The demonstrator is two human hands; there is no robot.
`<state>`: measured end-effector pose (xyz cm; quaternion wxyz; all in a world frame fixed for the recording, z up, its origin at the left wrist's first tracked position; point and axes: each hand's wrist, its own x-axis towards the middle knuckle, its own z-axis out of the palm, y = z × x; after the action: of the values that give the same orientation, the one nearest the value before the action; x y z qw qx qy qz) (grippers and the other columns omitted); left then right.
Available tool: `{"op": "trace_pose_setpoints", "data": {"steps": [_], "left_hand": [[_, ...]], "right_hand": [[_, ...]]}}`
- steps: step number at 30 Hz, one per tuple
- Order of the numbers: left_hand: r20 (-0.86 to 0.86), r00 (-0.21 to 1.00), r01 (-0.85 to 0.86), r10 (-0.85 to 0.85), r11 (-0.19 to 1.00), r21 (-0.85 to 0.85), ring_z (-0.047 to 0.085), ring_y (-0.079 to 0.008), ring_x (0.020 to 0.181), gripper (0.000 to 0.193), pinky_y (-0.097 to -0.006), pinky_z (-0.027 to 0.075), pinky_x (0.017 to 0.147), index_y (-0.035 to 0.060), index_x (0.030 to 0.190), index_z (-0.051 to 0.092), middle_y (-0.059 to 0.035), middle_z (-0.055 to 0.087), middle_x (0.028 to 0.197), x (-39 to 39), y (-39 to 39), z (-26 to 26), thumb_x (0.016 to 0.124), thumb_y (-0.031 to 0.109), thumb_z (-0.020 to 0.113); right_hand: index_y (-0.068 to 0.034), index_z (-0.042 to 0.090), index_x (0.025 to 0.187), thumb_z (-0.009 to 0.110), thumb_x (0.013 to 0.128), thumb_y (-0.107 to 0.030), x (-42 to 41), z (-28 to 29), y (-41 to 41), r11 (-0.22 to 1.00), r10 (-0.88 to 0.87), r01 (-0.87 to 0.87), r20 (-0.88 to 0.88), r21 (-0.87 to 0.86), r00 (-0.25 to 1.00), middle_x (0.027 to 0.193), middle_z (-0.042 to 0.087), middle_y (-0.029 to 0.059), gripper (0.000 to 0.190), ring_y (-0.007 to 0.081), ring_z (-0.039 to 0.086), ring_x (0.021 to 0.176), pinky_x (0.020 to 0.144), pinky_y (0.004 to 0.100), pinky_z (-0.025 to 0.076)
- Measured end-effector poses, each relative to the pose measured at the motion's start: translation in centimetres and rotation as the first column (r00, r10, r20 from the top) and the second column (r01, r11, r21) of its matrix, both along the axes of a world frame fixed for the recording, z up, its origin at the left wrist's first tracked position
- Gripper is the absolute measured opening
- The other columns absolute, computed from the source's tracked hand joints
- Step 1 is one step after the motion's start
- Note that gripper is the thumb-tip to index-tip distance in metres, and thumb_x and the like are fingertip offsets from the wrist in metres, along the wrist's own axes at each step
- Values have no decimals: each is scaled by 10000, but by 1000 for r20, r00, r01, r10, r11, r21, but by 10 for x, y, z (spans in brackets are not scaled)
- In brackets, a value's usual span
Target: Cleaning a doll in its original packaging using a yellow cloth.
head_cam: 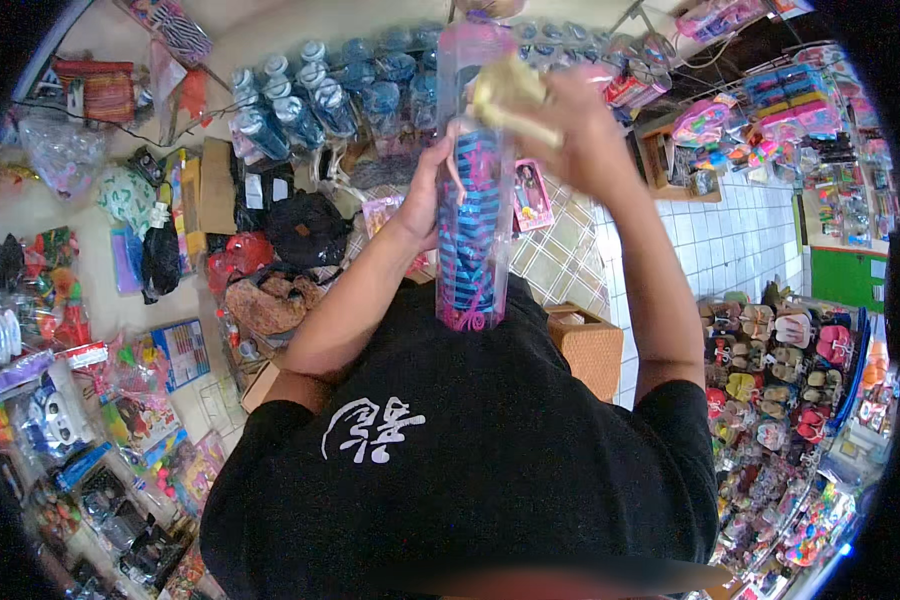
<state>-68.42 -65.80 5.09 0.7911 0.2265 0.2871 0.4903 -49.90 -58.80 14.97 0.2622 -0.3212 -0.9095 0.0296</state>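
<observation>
A tall clear plastic package (474, 300) stands upright in front of my chest. Inside it is a doll (476, 202) with a blue-and-black striped, pink-patterned lower body. My left hand (423, 191) grips the package from its left side, partly hidden behind it. My right hand (581, 124), blurred, has its fingers around a pale yellow cloth (511, 90). That cloth covers part of the package's upper front and hides the doll's head; whether it presses on the plastic I cannot tell.
A pink boxed doll (531, 195) is beyond the package, near the tiled floor (562, 247). A woven wicker bin (591, 349) stands below my right forearm. Bags (307, 229) lie at left, bottles (292, 105) line the back, and a sandal rack (780, 367) is at right.
</observation>
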Motion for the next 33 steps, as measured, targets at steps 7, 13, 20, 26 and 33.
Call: {"op": "trace_pose_setpoints", "data": {"steps": [7, 13, 20, 26, 33], "left_hand": [[69, 997, 13, -14, 1000, 12, 670, -279, 1002, 753, -415, 558, 878, 74, 1352, 477, -169, 645, 1168, 15, 11, -16, 920, 679, 356], [-52, 998, 20, -18, 999, 44, 671, -242, 993, 733, -398, 558, 876, 83, 1317, 504, -133, 654, 1137, 69, 23, 16, 907, 682, 395], [-29, 999, 40, -36, 983, 179, 678, -223, 875, 679, -362, 563, 802, 36, 1217, 557, -124, 675, 991, 105, 42, 20, 910, 632, 448], [37, 998, -61, 59, 996, 58, 684, -208, 850, 679, -360, 573, 781, 41, 1180, 574, -108, 678, 981, 119, 65, -10, 914, 646, 418], [-89, 995, -40, 40, 999, 4, 688, -198, 849, 679, -361, 582, 758, 53, 1262, 541, -111, 680, 998, 172, 67, 26, 939, 630, 382]], "right_hand": [[-207, 760, 970, 803, 626, -209, 25, 0, -90, 880, 383, -366, -3, -304, 924, 936, 594, 30, 346, 279, 558, 938, 792, 431, 455], [-189, 766, 962, 794, 636, -183, 64, 34, 16, 987, 136, -134, -15, 94, 991, 864, 591, 43, 328, 278, 555, 867, 756, 412, 448], [-185, 752, 1068, 781, 665, -188, 111, 21, 33, 996, 68, -60, -129, 63, 989, 936, 622, 84, 404, 301, 569, 875, 801, 414, 474], [-218, 754, 1061, 791, 667, -180, 146, -37, -51, 606, 420, -432, -193, -668, 887, 917, 620, 56, 397, 282, 575, 913, 851, 410, 469], [-158, 755, 1008, 840, 600, -202, 186, -12, 34, 975, 177, -188, -96, -121, 980, 902, 632, 57, 419, 288, 589, 877, 792, 415, 475]]}}
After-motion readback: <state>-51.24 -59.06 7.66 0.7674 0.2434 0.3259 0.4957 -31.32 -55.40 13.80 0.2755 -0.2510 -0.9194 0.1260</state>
